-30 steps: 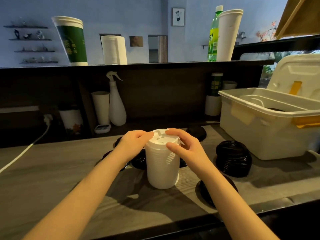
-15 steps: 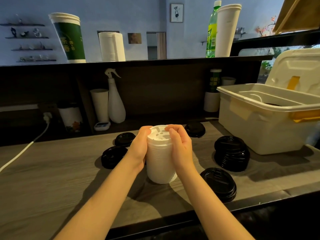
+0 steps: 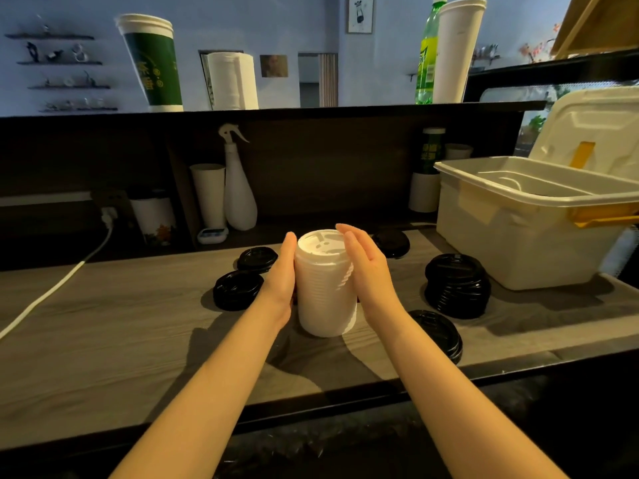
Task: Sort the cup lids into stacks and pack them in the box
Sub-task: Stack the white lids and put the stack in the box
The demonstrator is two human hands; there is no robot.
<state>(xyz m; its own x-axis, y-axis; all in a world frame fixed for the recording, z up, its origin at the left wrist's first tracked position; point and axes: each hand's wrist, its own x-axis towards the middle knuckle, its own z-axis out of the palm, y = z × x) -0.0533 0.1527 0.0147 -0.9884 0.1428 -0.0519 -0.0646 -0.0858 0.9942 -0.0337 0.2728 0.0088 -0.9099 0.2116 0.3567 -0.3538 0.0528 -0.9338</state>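
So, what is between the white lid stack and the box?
Head view: the tall black lid stack stands between the white stack and the box.

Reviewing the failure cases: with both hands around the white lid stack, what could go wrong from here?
1. White lid stack is tall, its bottom lids offset; flat left hand and right hand could topple it.
2. Black lids sit beside the right forearm at the counter edge; a sweep might knock them off.
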